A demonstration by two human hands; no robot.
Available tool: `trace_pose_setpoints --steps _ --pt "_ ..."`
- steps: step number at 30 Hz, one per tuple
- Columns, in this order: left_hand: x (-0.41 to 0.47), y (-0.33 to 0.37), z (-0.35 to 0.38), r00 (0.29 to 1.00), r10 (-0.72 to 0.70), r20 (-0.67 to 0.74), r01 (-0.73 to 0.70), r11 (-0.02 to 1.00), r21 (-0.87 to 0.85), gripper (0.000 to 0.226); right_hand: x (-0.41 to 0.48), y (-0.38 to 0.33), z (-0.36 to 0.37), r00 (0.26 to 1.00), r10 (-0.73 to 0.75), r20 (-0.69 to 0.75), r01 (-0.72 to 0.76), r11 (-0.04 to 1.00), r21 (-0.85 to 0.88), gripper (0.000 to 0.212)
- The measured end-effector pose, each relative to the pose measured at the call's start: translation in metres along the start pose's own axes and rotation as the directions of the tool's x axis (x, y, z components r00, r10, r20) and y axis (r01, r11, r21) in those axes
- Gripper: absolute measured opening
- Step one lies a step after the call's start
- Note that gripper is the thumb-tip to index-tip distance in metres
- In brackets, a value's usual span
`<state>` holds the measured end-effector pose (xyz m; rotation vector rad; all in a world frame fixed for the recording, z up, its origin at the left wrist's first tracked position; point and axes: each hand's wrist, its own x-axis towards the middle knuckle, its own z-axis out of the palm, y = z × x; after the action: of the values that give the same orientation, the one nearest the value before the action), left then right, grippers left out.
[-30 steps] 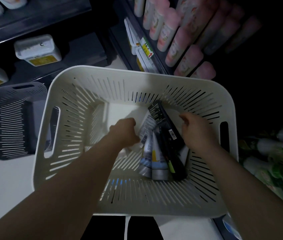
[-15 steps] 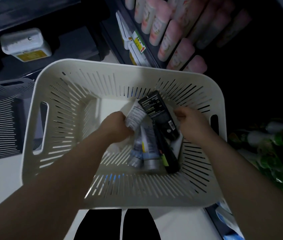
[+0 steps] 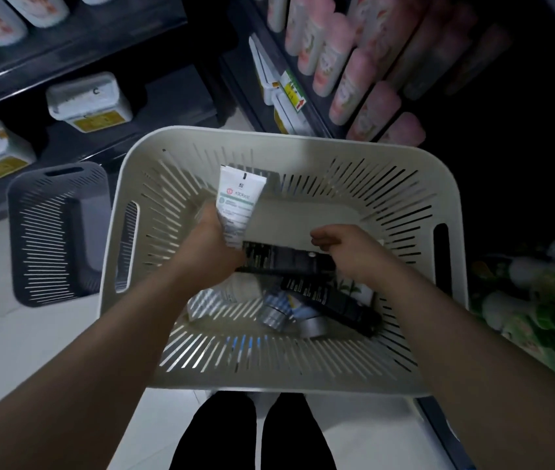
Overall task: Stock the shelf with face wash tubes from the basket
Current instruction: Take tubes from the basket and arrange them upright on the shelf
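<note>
A person stands over a white slotted basket point(image 3: 289, 140) on a pale floor point(image 3: 14, 351) in a dim shop aisle, both bare forearms reaching down into it. The left hand point(image 3: 213, 242) is closed around a white face wash tube point(image 3: 239, 201), gripping its lower part so that the flat crimped end points up toward the basket's far wall, the tube raised above the others. The right hand point(image 3: 344, 247) hovers over the basket's right half with its fingers curled loosely inward; it holds nothing that can be made out, and sits just above a black tube point(image 3: 282, 259) lying crosswise in the basket. A second black tube point(image 3: 330, 303) lies slantwise nearer the basket's front right corner, and beside it, toward the middle of the basket floor, rest silver-capped tubes point(image 3: 289, 313) with blue and grey print. A pale tube point(image 3: 232, 293) lies partly under the left forearm. To the left of the basket, touching or nearly touching its side, stands a dark grey basket point(image 3: 48, 239). Beyond the basket's far rim rises a dark shelf point(image 3: 245, 83) lined with pink bottles point(image 3: 350, 79), price labels point(image 3: 291, 89) clipped to its edge. Left of that, beyond the grey basket, white tubs point(image 3: 89, 100) with yellow labels sit on lower shelving. Green and white bottles point(image 3: 540, 300) crowd the space right of the basket.
</note>
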<state>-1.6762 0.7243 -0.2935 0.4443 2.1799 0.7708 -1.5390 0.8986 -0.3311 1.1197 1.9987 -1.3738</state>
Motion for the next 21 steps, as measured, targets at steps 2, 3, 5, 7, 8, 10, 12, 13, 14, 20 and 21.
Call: trace_pose_setpoints --steps 2,3,5,7,8,10,12,13,14,20,21 --pt "-0.001 0.001 0.0 0.999 -0.033 -0.012 0.032 0.995 -0.09 0.052 -0.002 0.003 -0.01 0.998 0.001 -0.064 -0.001 1.0 0.005 0.048" --pt "-0.001 0.002 0.0 0.998 -0.052 -0.022 0.048 0.991 -0.127 0.052 -0.003 0.005 -0.017 0.995 0.006 -0.095 -0.009 1.0 -0.027 0.05" --pt "0.001 0.005 0.001 0.996 -0.06 -0.063 0.051 0.989 -0.141 0.051 -0.004 0.01 -0.027 0.992 0.006 -0.126 -0.026 0.987 -0.159 0.052" --pt "0.003 0.007 0.003 0.996 -0.04 -0.081 0.03 0.992 -0.121 0.05 -0.001 0.016 -0.03 0.993 0.014 -0.114 -0.047 0.954 -0.295 0.05" --pt "0.003 0.009 0.004 0.997 -0.033 -0.074 0.025 0.994 -0.111 0.046 0.002 0.019 -0.03 0.993 0.02 -0.113 -0.057 0.942 -0.331 0.046" --pt "0.003 0.011 0.006 0.998 -0.023 -0.054 0.019 0.996 -0.085 0.039 0.009 0.023 -0.025 0.994 0.032 -0.109 -0.071 0.92 -0.386 0.031" --pt "0.002 0.014 0.009 0.998 -0.008 -0.056 0.008 1.0 -0.004 0.038 0.013 0.026 -0.02 0.997 0.066 -0.042 -0.078 0.86 -0.505 0.02" --pt "0.002 0.014 0.01 0.998 -0.004 -0.055 0.006 1.0 0.028 0.04 0.014 0.025 -0.017 0.997 0.082 -0.011 -0.074 0.821 -0.566 0.026" --pt "0.002 0.015 0.01 0.999 -0.004 -0.053 0.007 0.999 0.041 0.04 0.015 0.025 -0.016 0.996 0.089 -0.001 -0.071 0.785 -0.616 0.037" --pt "0.001 0.011 0.011 1.0 -0.011 -0.006 0.011 0.999 0.051 0.025 0.025 0.021 -0.016 0.996 0.078 -0.047 -0.09 0.771 -0.631 0.055" --pt "0.001 0.011 0.012 1.0 -0.012 0.0 0.012 0.999 0.044 0.025 0.025 0.02 -0.016 0.995 0.09 -0.04 -0.095 0.772 -0.628 0.056"
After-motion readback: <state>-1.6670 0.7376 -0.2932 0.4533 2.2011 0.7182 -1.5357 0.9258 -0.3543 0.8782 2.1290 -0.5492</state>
